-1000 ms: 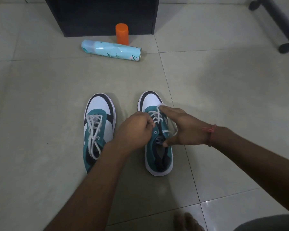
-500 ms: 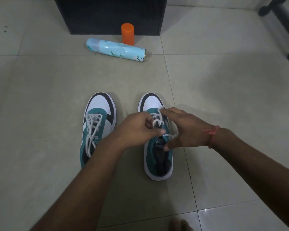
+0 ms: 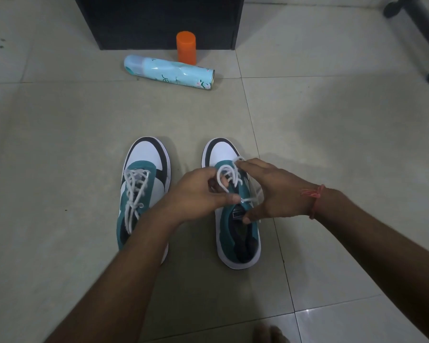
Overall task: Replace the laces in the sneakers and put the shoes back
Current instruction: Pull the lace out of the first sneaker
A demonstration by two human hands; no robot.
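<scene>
left hand [image 3: 196,191] pinching white lace [image 3: 227,177] loop | right hand [image 3: 270,191] fingers curled on the lace, apparently gripping (partly hidden) | right sneaker [image 3: 235,231] under both hands, left sneaker [image 3: 144,184] at its 9 o'clock | spray can [image 3: 169,72] at 12 o'clock

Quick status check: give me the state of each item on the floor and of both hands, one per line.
Teal-and-white sneaker on the left: upright, white lace threaded, lying loose.
Teal-and-white sneaker on the right: upright, lacing in progress.
White lace: looped above the right sneaker, pinched by both hands.
Left hand: closed on the lace.
Right hand: fingers pinching the lace.
Light-blue spray can: lying on its side.
Orange cylinder: standing upright.
</scene>
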